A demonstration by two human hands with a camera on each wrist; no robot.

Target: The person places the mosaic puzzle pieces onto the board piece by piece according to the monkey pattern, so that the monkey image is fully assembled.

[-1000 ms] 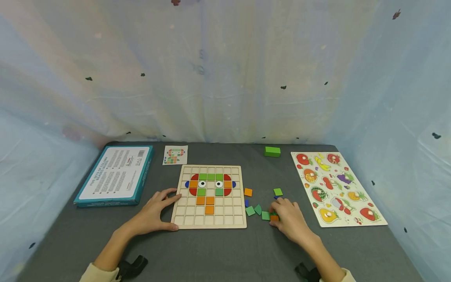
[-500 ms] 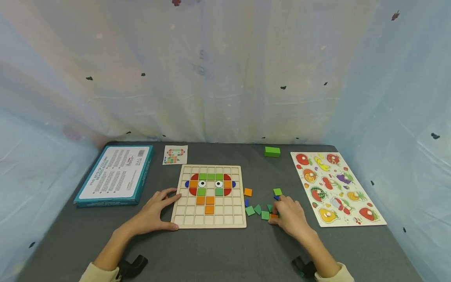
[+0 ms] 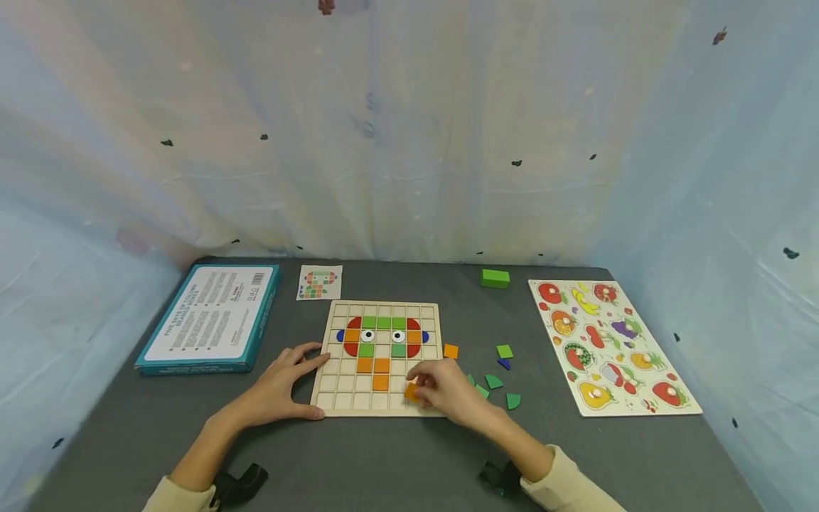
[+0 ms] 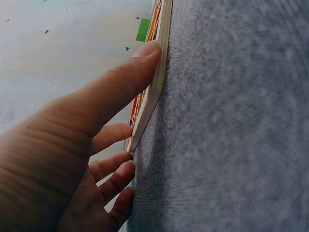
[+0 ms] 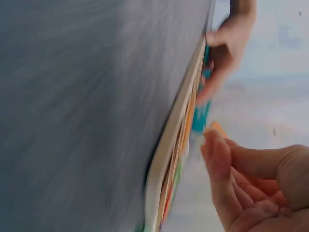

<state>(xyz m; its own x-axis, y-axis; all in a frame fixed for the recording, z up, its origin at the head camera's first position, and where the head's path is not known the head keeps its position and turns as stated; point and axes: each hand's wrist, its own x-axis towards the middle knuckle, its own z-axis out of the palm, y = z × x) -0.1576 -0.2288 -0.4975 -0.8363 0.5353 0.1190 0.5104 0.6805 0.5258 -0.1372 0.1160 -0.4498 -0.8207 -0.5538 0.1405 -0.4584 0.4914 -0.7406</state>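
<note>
A wooden grid board (image 3: pixel 345 402) lies in the middle of the table, with red, green, orange and blue tiles and two eye tiles set in it as a face. My left hand (image 3: pixel 278 387) touches the board's left side, thumb near its front corner and fingers extended along the edge. Over the right front part of the board, my right hand (image 3: pixel 448 390) pinches an orange square tile (image 3: pixel 411 392) between thumb and fingertips. The right wrist view shows that tile's orange edge (image 5: pixel 218 128) poking out past the fingertips.
Right of the board lie loose tiles: an orange square (image 3: pixel 451 351), a green square (image 3: pixel 505 351), a blue piece (image 3: pixel 504 364) and green quarter-rounds (image 3: pixel 513 401). Behind are a pattern card (image 3: pixel 320 282) and a green block (image 3: pixel 495 279). A box (image 3: pixel 205 313) and fruit puzzle (image 3: pixel 608 345) flank the board.
My right hand has picked up the orange square from the loose tiles and carried it left over the board. The left hand stays at the board's edge.
</note>
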